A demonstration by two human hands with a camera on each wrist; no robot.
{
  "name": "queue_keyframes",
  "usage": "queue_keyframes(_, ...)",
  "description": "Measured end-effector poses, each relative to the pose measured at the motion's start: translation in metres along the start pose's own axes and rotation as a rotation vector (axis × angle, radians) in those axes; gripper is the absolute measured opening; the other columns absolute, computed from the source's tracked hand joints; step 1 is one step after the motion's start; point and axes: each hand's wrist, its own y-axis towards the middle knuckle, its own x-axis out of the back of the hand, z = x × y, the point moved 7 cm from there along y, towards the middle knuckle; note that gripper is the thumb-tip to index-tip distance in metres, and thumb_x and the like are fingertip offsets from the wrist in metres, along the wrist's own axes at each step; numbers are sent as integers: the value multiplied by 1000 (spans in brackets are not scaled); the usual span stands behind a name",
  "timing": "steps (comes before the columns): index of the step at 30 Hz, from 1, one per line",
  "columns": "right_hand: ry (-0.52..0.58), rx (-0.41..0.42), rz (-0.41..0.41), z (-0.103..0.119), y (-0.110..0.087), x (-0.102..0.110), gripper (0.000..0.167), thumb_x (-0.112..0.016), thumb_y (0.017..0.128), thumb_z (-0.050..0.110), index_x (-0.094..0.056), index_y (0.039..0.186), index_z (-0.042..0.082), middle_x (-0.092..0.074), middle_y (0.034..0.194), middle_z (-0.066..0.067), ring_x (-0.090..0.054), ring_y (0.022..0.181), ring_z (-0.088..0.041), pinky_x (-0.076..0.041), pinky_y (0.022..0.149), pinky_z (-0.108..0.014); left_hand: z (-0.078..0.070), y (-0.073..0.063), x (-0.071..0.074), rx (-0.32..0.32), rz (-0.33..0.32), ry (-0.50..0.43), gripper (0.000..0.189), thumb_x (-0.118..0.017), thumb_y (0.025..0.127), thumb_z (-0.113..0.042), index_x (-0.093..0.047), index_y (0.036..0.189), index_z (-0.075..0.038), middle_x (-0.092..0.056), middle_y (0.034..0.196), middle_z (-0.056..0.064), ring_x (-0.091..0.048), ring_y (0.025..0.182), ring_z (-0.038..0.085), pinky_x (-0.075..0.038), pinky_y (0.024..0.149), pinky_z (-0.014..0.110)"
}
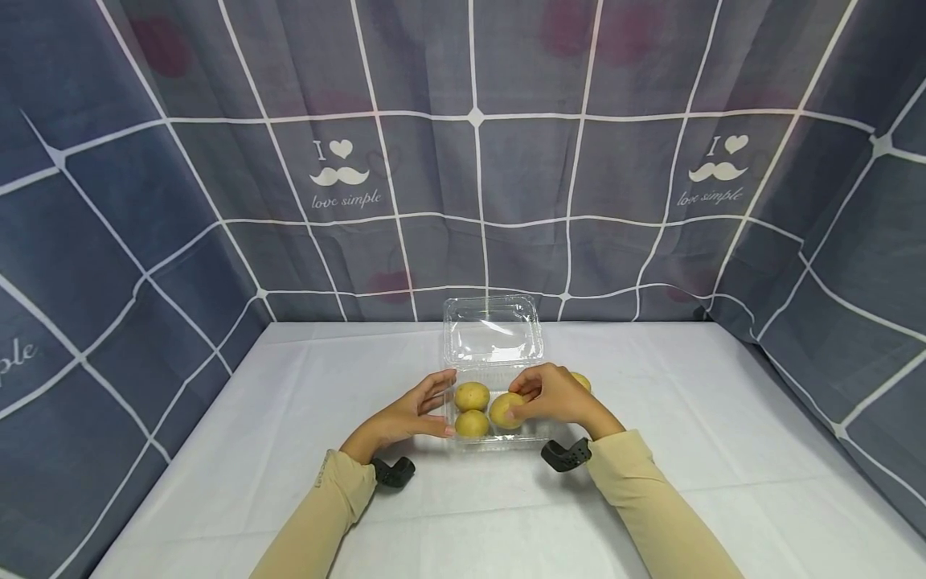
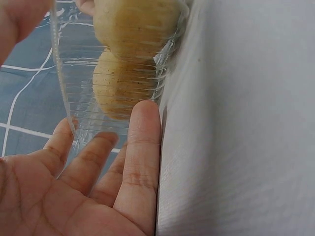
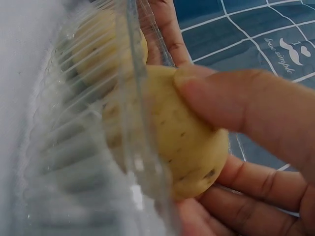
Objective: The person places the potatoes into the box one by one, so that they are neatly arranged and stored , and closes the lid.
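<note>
A clear plastic clamshell box (image 1: 499,441) lies open on the table, its lid (image 1: 493,338) raised at the back. Two yellow potatoes, a rear one (image 1: 473,396) and a front one (image 1: 472,424), sit in its left half. My right hand (image 1: 557,394) pinches a third potato (image 3: 187,142) between thumb and fingers, partly below the box rim. Along the box's left wall, my left hand (image 1: 408,414) has its thumb near the front corner and its other fingers further back. Its extended fingers (image 2: 142,147) lie against the ribbed side in the left wrist view.
Another potato (image 1: 582,381) lies right of the box, partly hidden behind my right hand. A white cloth covers the table (image 1: 448,515). Grey checked curtains (image 1: 521,177) stand at the back and both sides.
</note>
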Motion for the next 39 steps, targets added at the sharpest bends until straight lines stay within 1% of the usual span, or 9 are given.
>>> queue_keyframes(6, -69, -17, 40, 1, 3, -2, 32, -94, 78, 15, -79, 102, 1, -79, 96, -2, -73, 91, -13, -63, 85, -30, 0, 0, 0, -2, 2, -2, 104, -83, 94, -5, -13, 171, 0, -12, 178, 26, -18, 162, 50, -38, 125, 58)
queue_keyframes(11, -102, -31, 72, 1, 3, -4, 32, -94, 77, 17, -79, 101, 2, -79, 95, 1, -73, 91, -12, -63, 86, -30, -1, 0, -1, -8, 6, -8, 105, -83, 94, -5, -12, 171, 1, -12, 177, 27, -18, 162, 51, -39, 125, 58)
queue_keyframes(16, -99, -29, 85, 2, 2, -6, 31, -95, 77, 17, -79, 100, 3, -79, 95, 1, -73, 91, -12, -63, 87, -30, -1, 0, -1, -9, 5, -8, 105, -83, 94, -5, -12, 170, 2, -12, 177, 27, -18, 162, 51, -39, 125, 58)
queue_keyframes(23, -89, -24, 111, 6, -1, -7, 30, -95, 74, 14, -79, 97, 3, -78, 92, 1, -73, 88, -10, -62, 83, -28, 0, 0, -1, -6, 4, -5, 105, -84, 94, -6, -13, 171, 1, -13, 178, 26, -18, 162, 50, -38, 125, 58)
queue_keyframes(33, -102, -46, 125, 5, 1, -10, 29, -94, 78, 14, -79, 100, 3, -79, 94, 1, -73, 91, -10, -62, 86, -29, 0, 1, 0, 2, 2, -7, 105, -84, 94, -7, -13, 171, 0, -12, 178, 26, -17, 162, 50, -37, 125, 59)
queue_keyframes(39, -103, -37, 138, 5, 0, -11, 29, -93, 80, 14, -79, 102, 2, -79, 97, 1, -73, 92, -11, -62, 87, -28, -2, 0, -1, 1, -1, -12, 105, -84, 93, -5, -14, 171, 0, -12, 178, 26, -17, 162, 51, -38, 125, 58)
